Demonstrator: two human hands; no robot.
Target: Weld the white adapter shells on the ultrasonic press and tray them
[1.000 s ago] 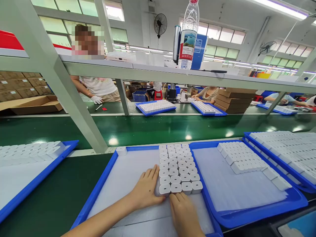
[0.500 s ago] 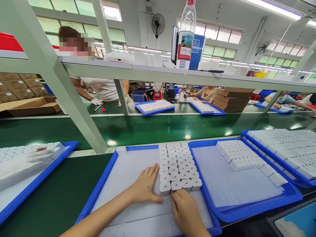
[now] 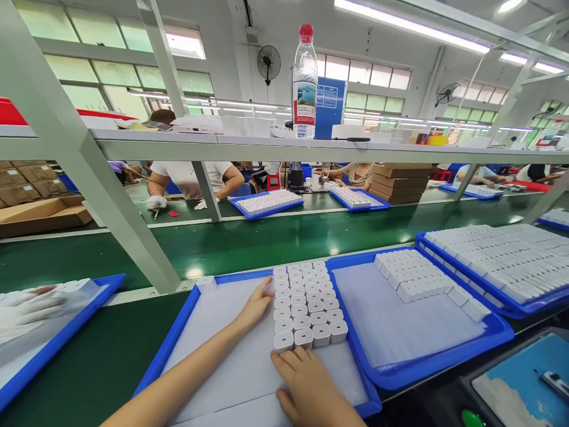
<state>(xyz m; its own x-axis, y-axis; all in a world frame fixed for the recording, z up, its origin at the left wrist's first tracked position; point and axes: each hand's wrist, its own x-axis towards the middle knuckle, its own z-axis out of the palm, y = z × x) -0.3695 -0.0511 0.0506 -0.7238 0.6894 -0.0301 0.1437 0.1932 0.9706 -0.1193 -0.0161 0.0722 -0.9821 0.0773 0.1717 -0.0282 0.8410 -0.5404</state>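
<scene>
Small white blocks with rounded corners, each with a dark slot on top like a charger's port (image 3: 303, 339), stand packed in several rows in a blue tray (image 3: 166, 350). Along the left side of this group lies my left hand (image 3: 256, 301), fingers stretched out, its fingertips at the blocks towards the far end. My right hand (image 3: 304, 379) is at the near end; its fingertips touch the front row and its thumb is spread away. Neither hand grips a block. One separate white block (image 3: 207, 285) sits in the tray's far left corner.
On the right are a second blue tray (image 3: 391, 376) and a fuller one (image 3: 524, 308), both with white blocks. A gloved hand (image 3: 35, 308) is over a tray at the left. A slanted post (image 3: 128, 219) holds a shelf bearing a bottle (image 3: 304, 89). Beyond runs a green belt (image 3: 249, 237).
My left hand has slid away from me along the blocks' left side. My right hand has shifted left along the front row, its fingers spreading. The camera view has tilted up and shifted right.
</scene>
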